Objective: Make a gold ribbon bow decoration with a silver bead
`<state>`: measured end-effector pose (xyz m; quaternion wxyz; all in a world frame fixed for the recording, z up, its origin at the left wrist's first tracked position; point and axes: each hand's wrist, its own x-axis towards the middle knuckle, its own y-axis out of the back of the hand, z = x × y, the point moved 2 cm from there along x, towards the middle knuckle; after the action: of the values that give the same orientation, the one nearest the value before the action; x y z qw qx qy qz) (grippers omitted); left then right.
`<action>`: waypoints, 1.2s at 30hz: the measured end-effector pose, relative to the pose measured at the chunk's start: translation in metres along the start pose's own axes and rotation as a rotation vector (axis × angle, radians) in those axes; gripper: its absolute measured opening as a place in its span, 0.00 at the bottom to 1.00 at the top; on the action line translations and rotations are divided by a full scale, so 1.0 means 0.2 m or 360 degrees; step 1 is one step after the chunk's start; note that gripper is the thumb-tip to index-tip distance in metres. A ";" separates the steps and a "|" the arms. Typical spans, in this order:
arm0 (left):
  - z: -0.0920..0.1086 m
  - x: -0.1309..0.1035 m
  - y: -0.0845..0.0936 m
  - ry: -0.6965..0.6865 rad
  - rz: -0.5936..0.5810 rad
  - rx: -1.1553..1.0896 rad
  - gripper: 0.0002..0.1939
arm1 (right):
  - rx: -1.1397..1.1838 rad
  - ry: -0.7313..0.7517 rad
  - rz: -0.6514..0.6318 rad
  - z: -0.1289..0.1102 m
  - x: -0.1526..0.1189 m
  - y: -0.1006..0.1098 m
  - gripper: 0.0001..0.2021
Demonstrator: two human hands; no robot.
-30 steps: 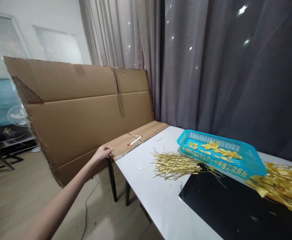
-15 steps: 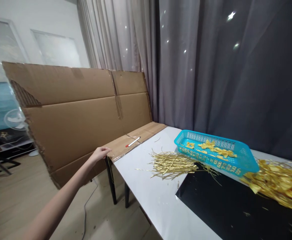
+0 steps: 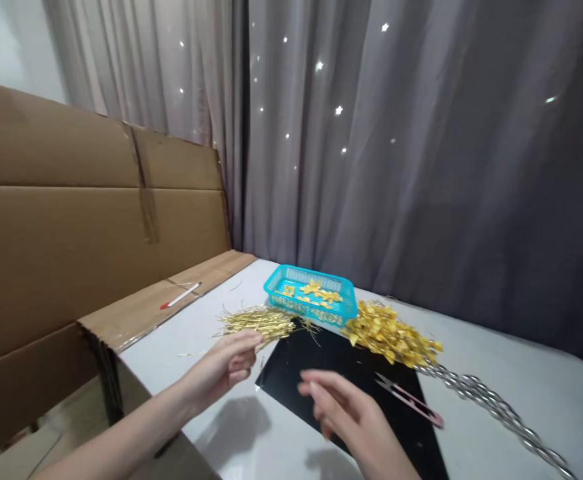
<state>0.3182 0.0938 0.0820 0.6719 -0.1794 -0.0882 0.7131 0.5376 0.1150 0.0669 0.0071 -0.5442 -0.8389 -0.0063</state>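
Note:
My left hand (image 3: 231,360) is raised above the white table's left side, its fingers curled and thumb and forefinger pinched together. Whatever it may pinch is too small to make out. Just behind it lies a bundle of thin gold wires (image 3: 256,321). My right hand (image 3: 344,417) hovers over the black mat (image 3: 291,363), slightly blurred, with fingers bent and held close together. I cannot make out anything in it. To its right, pink-handled thread snips (image 3: 411,400) rest on the mat.
Yellow ribbon flowers (image 3: 390,333) are heaped beside a blue plastic basket (image 3: 274,283) holding several more. A chain of silvery rings (image 3: 494,403) stretches along the right. On the left, a white pen (image 3: 184,296) lies on cardboard (image 3: 136,310), below an upright cardboard panel (image 3: 71,220). Grey curtains hang behind.
The view has swung to the right. My left hand has moved from the cardboard's edge to near the gold wires. My right hand has come into view, along with the snips and ring chain.

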 end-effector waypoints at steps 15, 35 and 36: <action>-0.05 -0.09 -0.39 -0.0076 -0.0521 -0.0123 0.17 | 0.0752 0.0262 0.0478 -0.21 -0.07 -0.13 0.16; -0.36 -0.42 -0.07 0.0321 -0.0826 0.0577 0.18 | 0.0455 0.1053 0.0771 -0.84 -0.18 0.36 0.09; -0.38 -0.43 -0.05 0.0382 -0.0841 0.0607 0.18 | 0.0422 0.1075 0.0784 -0.84 -0.19 0.39 0.07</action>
<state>0.3592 0.0013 0.0283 0.8603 -0.1042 0.0831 0.4920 0.6261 0.1090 0.2338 0.3521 -0.6898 -0.6282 -0.0744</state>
